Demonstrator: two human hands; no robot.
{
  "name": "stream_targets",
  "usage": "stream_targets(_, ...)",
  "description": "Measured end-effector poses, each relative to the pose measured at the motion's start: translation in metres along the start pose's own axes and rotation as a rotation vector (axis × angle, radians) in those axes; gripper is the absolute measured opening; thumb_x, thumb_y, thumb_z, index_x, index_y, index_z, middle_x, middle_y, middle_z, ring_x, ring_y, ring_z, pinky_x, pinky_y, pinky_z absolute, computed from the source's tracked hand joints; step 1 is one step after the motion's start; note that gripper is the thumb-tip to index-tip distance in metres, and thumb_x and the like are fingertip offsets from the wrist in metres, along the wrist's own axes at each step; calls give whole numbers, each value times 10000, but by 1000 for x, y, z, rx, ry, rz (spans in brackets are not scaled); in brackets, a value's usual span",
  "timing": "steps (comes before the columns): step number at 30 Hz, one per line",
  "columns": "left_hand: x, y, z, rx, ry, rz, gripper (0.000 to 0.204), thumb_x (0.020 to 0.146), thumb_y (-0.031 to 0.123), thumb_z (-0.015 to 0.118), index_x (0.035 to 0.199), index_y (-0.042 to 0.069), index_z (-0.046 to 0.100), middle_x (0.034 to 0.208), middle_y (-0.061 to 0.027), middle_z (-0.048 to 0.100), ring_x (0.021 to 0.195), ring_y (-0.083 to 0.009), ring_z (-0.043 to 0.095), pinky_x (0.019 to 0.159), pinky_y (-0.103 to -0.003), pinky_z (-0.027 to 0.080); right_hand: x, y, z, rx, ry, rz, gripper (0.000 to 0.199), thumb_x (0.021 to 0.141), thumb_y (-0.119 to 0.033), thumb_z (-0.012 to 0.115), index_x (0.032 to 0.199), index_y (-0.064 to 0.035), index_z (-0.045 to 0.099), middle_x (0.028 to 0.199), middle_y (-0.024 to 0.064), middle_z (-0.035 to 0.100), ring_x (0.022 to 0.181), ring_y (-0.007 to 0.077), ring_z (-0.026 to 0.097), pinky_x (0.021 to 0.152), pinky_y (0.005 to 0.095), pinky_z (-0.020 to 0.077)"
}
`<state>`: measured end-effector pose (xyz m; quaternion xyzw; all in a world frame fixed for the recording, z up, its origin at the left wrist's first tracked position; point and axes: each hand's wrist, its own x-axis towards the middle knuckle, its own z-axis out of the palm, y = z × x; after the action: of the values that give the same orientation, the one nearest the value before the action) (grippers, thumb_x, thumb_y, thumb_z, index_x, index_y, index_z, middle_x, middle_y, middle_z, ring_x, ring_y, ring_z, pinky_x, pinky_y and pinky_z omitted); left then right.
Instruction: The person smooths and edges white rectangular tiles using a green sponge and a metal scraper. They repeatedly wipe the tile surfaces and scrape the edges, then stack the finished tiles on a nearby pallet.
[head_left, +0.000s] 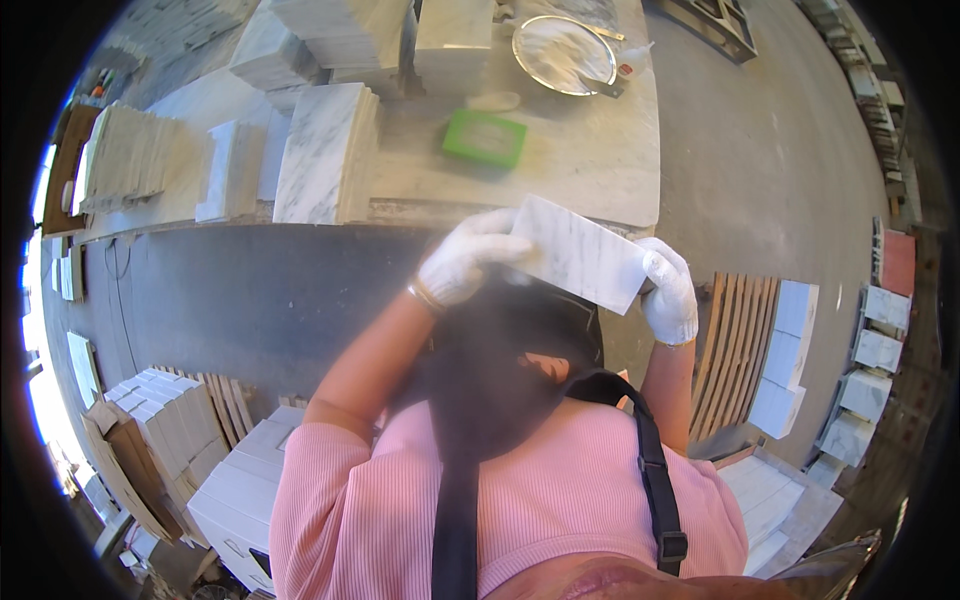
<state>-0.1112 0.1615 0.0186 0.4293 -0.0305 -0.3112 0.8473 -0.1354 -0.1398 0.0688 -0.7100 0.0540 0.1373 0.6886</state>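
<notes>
Basically, both gloved hands grip one marble tile [583, 256], a white piece with grey veins, centre of frame, tilted down to the right and just in front of the tabletop [590, 175] edge. Left hand [468, 258]: fingers curled onto the tile's left end. Right hand [671, 294]: bent around its right end, thumb side against it. Green rectangular block [484, 138] on the tabletop, upper centre; round pan [517, 58] with white contents, upper right of that; marble slabs [318, 155] stacked upper left.
</notes>
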Motion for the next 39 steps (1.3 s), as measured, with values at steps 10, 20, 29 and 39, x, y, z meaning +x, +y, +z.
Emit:
stream_targets(10, 10, -17, -3, -244, 131, 187, 607, 965, 313, 716, 1441, -25, 552, 1279, -94, 678, 1111, -169, 645, 928, -322, 510, 0, 16, 25, 291, 64, 54, 349, 1022, -286, 581, 1112, 32, 693, 938, 95, 715, 783, 173, 654, 699, 306, 513)
stream_targets(20, 9, -27, -7, -240, 192, 103, 605, 1032, 262, 678, 1530, -5, 462, 1403, -60, 622, 1254, -180, 588, 1108, -365, 447, 1, 14, 34, 109, -109, 183, 361, 979, -266, 579, 1077, 65, 686, 806, 165, 735, 601, 199, 668, 569, 289, 532)
stream_targets(29, 12, -19, 1, -54, 130, 117, 540, 1058, 281, 628, 1497, -14, 515, 1407, -66, 629, 1258, -164, 586, 1096, -349, 452, 36, -15, 37, -82, -168, 73, 299, 982, -283, 695, 1052, 6, 725, 907, 10, 690, 875, 93, 617, 799, 258, 499)
stream_targets(39, 6, -13, 5, 31, 108, 84, 530, 1050, 305, 640, 1461, -18, 553, 1317, -40, 657, 1175, -132, 588, 1037, -310, 454, 75, -24, 52, -6, 135, 23, 320, 1038, -317, 626, 1050, -18, 739, 879, 79, 740, 728, 148, 692, 613, 271, 501)
